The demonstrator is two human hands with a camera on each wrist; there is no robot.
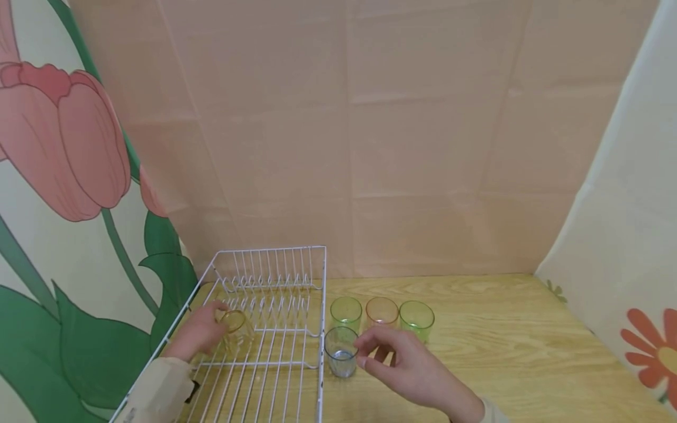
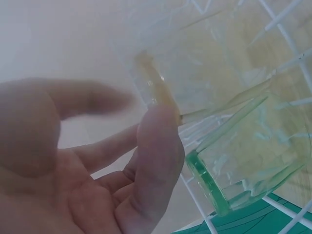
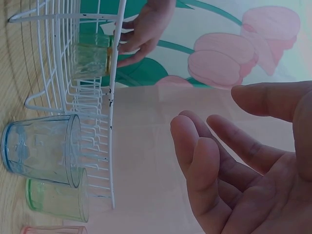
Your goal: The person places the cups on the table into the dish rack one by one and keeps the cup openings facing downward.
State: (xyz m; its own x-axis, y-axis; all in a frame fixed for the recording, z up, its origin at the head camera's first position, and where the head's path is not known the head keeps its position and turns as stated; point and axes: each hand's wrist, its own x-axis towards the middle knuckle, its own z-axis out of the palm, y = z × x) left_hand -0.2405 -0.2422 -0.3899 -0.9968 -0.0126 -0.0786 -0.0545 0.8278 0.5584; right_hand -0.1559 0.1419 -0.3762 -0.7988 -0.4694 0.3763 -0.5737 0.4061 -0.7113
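Note:
A glass with an amber base [image 2: 158, 85] stands upside down in the white dish rack [image 1: 324, 305]. At that base is my left hand [image 1: 203, 330], one fingertip overlapping its edge and the blurred thumb a little apart in the left wrist view. Beside it in the rack, a green-based glass [image 2: 209, 183] is also upside down. My right hand [image 1: 404, 364] hovers just right of a clear bluish glass [image 1: 341, 352] upright on the table; its fingers are loosely bent with nothing between them.
Behind the bluish glass stand a green glass [image 1: 346, 311], a pinkish-orange glass [image 1: 382, 310] and another green glass [image 1: 418, 317], all upright on the wooden table [image 1: 502, 352]. The rack's raised wire side separates them from the left hand. A pink cloth [image 1: 349, 147] hangs behind.

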